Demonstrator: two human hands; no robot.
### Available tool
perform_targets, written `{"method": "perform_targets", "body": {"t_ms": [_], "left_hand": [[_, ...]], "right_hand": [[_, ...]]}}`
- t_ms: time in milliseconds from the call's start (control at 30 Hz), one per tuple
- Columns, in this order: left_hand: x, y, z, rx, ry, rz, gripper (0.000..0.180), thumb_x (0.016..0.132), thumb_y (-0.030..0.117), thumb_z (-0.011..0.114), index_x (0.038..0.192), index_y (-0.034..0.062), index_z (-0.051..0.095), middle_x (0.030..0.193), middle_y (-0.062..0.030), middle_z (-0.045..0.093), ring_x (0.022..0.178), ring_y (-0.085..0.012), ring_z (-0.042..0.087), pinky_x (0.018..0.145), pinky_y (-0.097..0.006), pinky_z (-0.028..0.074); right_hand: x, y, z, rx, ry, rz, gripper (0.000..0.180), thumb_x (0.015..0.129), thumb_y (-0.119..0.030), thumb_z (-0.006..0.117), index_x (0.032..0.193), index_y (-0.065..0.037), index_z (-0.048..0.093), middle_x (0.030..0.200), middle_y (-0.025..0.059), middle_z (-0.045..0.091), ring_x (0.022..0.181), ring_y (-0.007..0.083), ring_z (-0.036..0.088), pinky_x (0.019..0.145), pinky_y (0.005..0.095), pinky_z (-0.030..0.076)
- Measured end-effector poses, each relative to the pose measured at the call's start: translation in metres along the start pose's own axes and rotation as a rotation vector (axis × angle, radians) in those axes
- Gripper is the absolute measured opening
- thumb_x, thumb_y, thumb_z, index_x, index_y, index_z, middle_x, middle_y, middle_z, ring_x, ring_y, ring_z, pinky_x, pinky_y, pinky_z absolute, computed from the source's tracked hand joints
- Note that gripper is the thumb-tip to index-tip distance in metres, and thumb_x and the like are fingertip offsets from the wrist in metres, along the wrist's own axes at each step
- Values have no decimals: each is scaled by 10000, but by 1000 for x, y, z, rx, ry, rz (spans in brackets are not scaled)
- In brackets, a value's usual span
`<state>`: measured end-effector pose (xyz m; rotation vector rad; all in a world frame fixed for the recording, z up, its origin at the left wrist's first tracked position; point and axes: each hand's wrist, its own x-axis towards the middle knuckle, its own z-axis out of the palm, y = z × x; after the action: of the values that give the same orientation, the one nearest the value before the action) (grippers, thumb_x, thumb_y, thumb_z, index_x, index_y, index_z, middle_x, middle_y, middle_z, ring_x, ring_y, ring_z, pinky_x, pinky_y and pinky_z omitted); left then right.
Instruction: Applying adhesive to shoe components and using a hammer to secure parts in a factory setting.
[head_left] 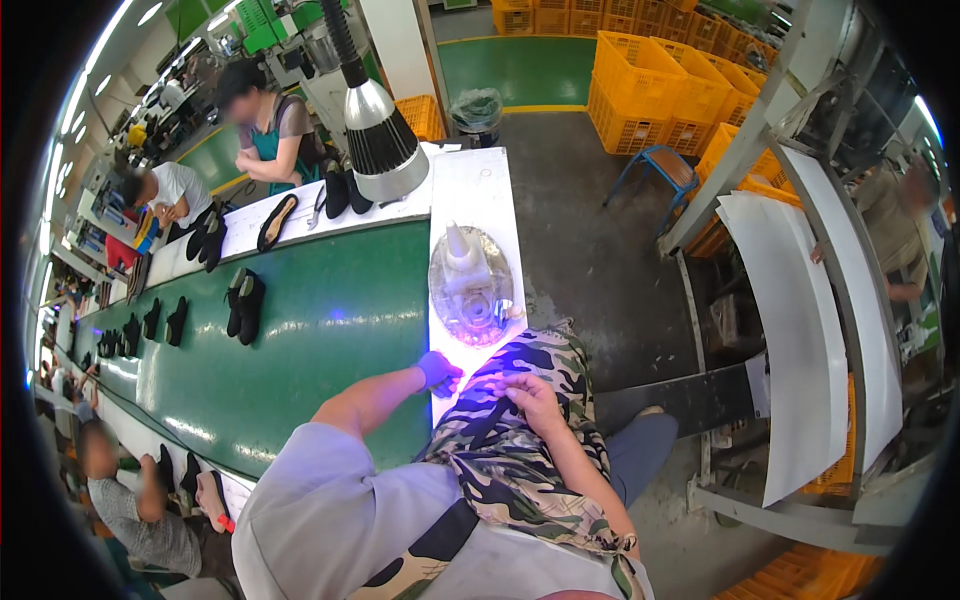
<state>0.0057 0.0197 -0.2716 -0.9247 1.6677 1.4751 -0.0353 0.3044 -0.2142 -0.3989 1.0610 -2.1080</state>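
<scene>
My left hand point(438, 371) is at the near end of the white side table point(478, 185), under bright violet light. Its fingers are curled closed, and what they hold, if anything, cannot be made out. Over the camouflage apron point(535, 360) on my lap, my right hand point(533, 402) has thumb and fingers pinched together; any small thing in them is too indistinct to name. Just beyond my hands, a white bottle with a pointed nozzle point(458, 243) stands on a round, clear, stained dish point(443, 310).
A ribbed lamp point(385, 145) hangs above the table's far end. Black shoes point(245, 305) rest on the green conveyor belt point(340, 300) to my left. Co-workers sit along it. Yellow crates point(635, 90), a blue stool point(668, 165) and a metal rack point(790, 330) stand to the right.
</scene>
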Motion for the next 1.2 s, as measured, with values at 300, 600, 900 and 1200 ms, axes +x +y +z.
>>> {"method": "perform_targets", "body": {"t_ms": [300,600,900,1200], "left_hand": [[2,1,0,21,22,21,271,829,284,717,772,23,671,679,-128,683,546,-263,680,489,-390,570],[0,-2,-3,-5,-12,22,266,843,289,701,775,35,661,664,-119,676,545,-259,677,492,-378,559],[-2,6,-3,-14,-35,31,277,865,308,672,739,63,644,642,-104,668,529,-249,671,472,-376,544],[-2,1,0,8,-10,32,290,876,312,662,740,57,643,657,-117,674,545,-260,681,480,-382,558]], "right_hand": [[0,5,-6,15,54,27,222,905,-37,582,1111,45,574,1067,139,662,984,229,646,905,319,480],[0,6,-7,9,101,74,250,898,-54,589,1137,19,578,1077,107,666,973,169,650,807,233,491],[4,2,-6,35,177,56,221,893,-59,599,1099,22,594,1048,113,668,943,188,653,816,268,506],[-2,0,1,-199,123,14,187,881,-48,620,1057,12,601,1059,113,674,774,122,615,630,204,443]]}}
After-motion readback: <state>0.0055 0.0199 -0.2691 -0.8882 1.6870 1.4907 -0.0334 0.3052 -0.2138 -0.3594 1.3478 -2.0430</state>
